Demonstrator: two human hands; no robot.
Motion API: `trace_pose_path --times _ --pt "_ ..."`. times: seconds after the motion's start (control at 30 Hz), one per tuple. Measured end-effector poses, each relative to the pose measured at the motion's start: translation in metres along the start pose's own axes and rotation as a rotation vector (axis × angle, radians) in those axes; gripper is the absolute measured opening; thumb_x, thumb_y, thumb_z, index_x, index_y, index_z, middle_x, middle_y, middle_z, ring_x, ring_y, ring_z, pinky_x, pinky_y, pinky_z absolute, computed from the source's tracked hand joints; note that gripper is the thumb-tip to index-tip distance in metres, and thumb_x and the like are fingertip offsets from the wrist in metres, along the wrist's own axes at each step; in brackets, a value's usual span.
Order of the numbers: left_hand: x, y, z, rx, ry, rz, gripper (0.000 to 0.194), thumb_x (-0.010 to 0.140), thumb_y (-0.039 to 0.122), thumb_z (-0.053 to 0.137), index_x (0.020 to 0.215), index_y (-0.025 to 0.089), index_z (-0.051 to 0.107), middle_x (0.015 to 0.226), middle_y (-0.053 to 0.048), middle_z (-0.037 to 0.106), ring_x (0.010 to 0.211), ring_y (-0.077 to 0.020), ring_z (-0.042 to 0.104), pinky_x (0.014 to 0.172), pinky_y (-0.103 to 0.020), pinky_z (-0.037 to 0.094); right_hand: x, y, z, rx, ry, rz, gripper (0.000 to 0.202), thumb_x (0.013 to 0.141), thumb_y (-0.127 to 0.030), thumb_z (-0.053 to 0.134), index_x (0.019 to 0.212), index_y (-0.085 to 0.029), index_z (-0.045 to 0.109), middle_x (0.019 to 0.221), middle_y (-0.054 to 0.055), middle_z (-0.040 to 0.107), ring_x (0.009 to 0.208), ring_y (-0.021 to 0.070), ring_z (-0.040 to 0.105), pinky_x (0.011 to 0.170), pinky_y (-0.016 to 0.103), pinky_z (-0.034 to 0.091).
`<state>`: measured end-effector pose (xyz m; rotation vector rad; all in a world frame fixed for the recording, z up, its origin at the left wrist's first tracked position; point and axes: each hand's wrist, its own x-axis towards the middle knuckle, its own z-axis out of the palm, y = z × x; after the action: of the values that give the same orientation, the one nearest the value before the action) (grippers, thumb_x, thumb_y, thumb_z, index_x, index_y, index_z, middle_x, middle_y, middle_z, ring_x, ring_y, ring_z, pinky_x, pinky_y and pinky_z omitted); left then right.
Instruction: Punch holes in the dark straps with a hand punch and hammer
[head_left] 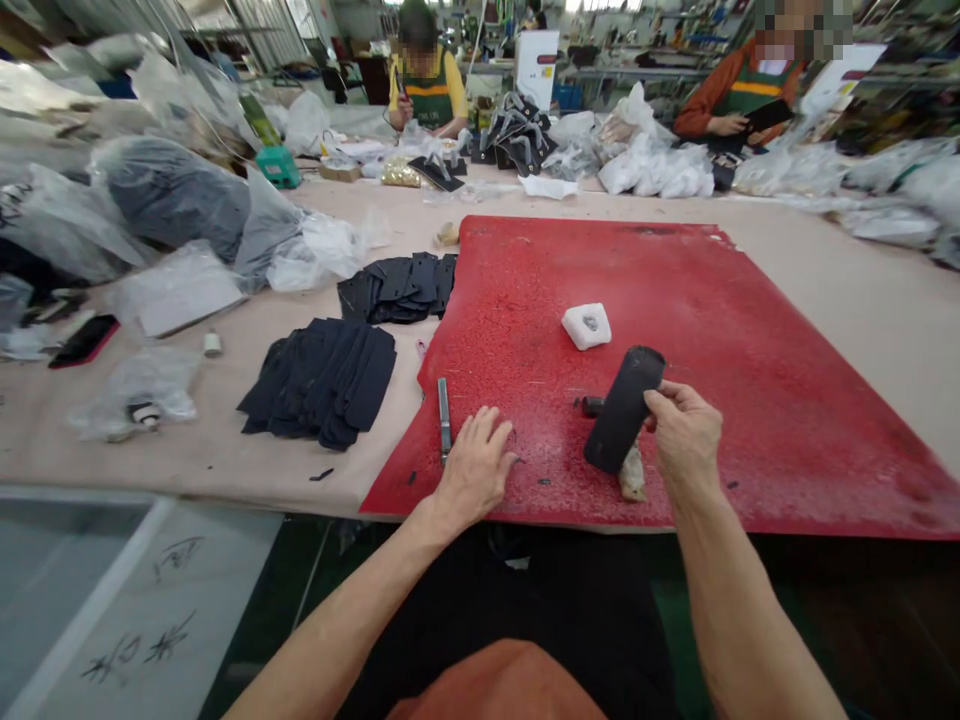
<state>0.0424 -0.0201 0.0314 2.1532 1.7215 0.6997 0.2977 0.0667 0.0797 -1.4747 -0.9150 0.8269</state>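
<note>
Between the thumb and fingers of my right hand (684, 425) is a dark, flat strip with rounded corners (624, 410), tilted above the red mat (525, 290). Behind this strip lies what looks like a hammer (633, 476); its dark head and pale wrapped handle poke out, and the rest is hidden. My left hand (476, 462) is low over the mat, fingers extended, holding nothing I can see. Just left of its fingers lies a slim metal rod-like tool (444, 415). A white block with a grey mark on top (587, 326) sits farther back on the mat.
Left of the mat are a fanned pile of dark pieces (322, 380) and another dark stack (401, 287). Plastic-wrapped bundles (172, 195) crowd the table's left side. Two people work across the table, near black parts (517, 135) and white bags (652, 160).
</note>
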Motion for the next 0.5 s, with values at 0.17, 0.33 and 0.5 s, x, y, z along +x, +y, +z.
trace_pose_path --times 0.17,0.33,0.5 --pt "-0.038 0.034 0.019 -0.017 -0.256 0.204 0.069 0.085 0.038 0.063 0.142 0.008 0.039 0.155 -0.023 0.030 0.147 -0.0375 0.019 0.118 -0.057 0.023 -0.011 0.006 -0.007 -0.059 -0.040 -0.009 0.020 0.069 -0.028 0.068 0.083 -0.014 0.068 0.060 -0.002 0.059 0.046 0.0071 0.045 0.044 0.021 0.036" --pt "-0.068 0.059 0.023 -0.464 -0.495 0.638 0.034 0.093 0.025 0.050 0.126 0.022 0.057 0.136 -0.010 0.059 0.133 -0.0204 0.049 0.110 -0.032 0.043 -0.020 0.013 -0.011 -0.011 -0.012 0.000 0.023 0.070 -0.031 0.070 0.086 -0.014 0.068 0.062 -0.002 0.059 0.047 0.0071 0.047 0.044 0.020 0.038" --pt "-0.041 0.045 0.032 -0.229 -0.044 0.105 0.035 0.090 0.015 0.049 0.123 0.018 0.060 0.141 -0.014 0.053 0.139 -0.0306 0.039 0.117 -0.058 0.029 -0.022 0.012 -0.012 0.083 -0.078 0.097 0.025 0.067 -0.032 0.073 0.084 -0.015 0.067 0.057 -0.004 0.057 0.043 0.0065 0.045 0.041 0.019 0.035"
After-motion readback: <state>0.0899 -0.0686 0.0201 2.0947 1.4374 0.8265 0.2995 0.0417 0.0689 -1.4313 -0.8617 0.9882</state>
